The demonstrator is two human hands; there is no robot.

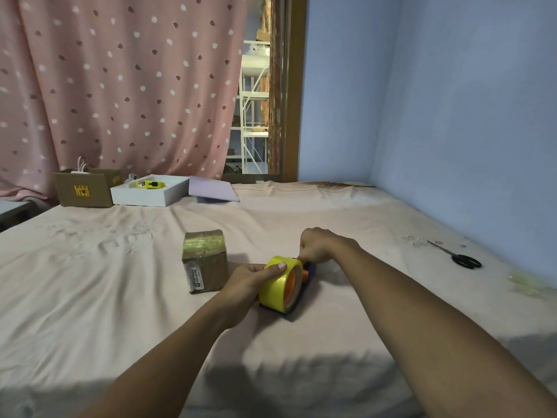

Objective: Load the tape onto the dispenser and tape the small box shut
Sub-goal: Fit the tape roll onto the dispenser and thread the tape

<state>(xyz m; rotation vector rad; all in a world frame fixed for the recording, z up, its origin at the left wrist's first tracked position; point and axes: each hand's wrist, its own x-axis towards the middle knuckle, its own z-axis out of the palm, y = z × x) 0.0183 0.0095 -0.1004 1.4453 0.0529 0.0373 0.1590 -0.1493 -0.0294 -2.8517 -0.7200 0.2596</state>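
Observation:
A yellow tape roll [278, 285] sits on the orange hub of a dark blue dispenser [310, 271], which rests on the bed. My left hand [247, 282] grips the roll from its left side, thumb across the top. My right hand [318, 245] is closed at the far end of the dispenser, pinching something there that I cannot make out. A small brown cardboard box [205, 262] with glossy tape over its top stands just left of my left hand, apart from it.
Black scissors [461, 256] lie at the right near the blue wall. At the back left stand a brown carton [86, 188], a white tray [147, 196] holding a yellow item, and a lilac sheet [212, 190]. The bed sheet [301, 342] stretches toward me.

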